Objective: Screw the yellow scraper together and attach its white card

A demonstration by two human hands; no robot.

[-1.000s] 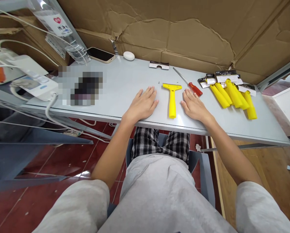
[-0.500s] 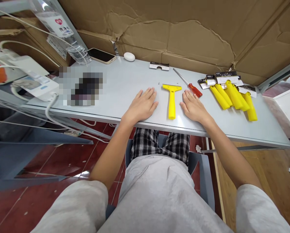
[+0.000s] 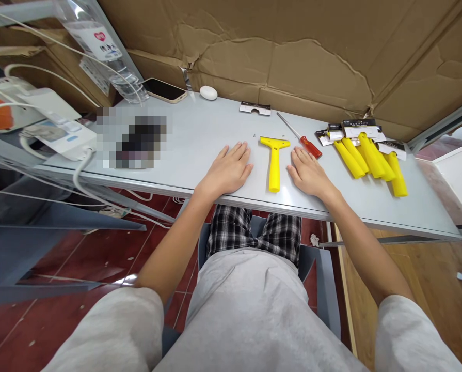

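Observation:
My left hand (image 3: 229, 169) lies flat on the grey table, palm down and holding nothing. To the right of the yellow scraper, my right hand (image 3: 307, 171) rests flat too, its fingers stretched out. Between the two hands sits the yellow scraper (image 3: 274, 164), a T-shaped tool with its wide head pointing away from me. Just beyond my right fingertips is a screwdriver (image 3: 310, 147) with a red handle and a metal shaft. Two tiny metal pieces, perhaps screws, lie beyond the scraper's head. A black-and-white cardboard sleeve (image 3: 255, 108) lies farther back.
Several yellow handles (image 3: 371, 155) with card labels are piled at the right. A phone (image 3: 164, 90), a white oval case (image 3: 208, 93) and a water bottle (image 3: 107, 57) stand along the back left. White cables and a power strip (image 3: 62, 137) crowd the left end. Cardboard (image 3: 312, 67) walls the back.
Both hands keep their flat places on the table. Only the camera view has shifted slightly; no object has visibly moved.

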